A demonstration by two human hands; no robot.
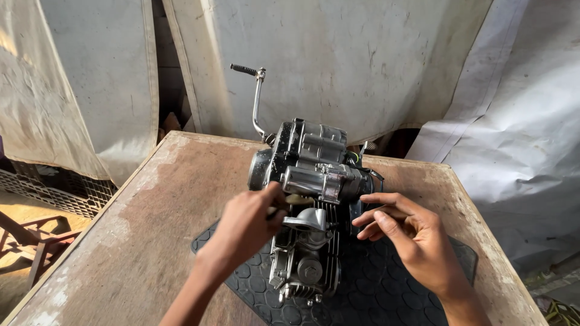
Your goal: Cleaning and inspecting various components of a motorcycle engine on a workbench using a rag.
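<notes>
A small motorcycle engine (311, 175) of grey and black metal stands on a black rubber mat (374, 290) in the middle of the view. A chrome kick lever (257, 96) with a black rubber end rises from its far left side. My left hand (248, 226) pinches a small pale part against the engine's middle, just above the curved silver intake pipe (309, 218). My right hand (408, 235) rests against the engine's right side, fingers bent and pointing left; I cannot tell whether it holds anything.
The mat lies on a worn wooden table (151, 217). Grey tarpaulin sheets (338, 54) hang behind and to the right. A dark plastic crate (54, 187) and a red metal frame (36, 241) sit on the floor at the left.
</notes>
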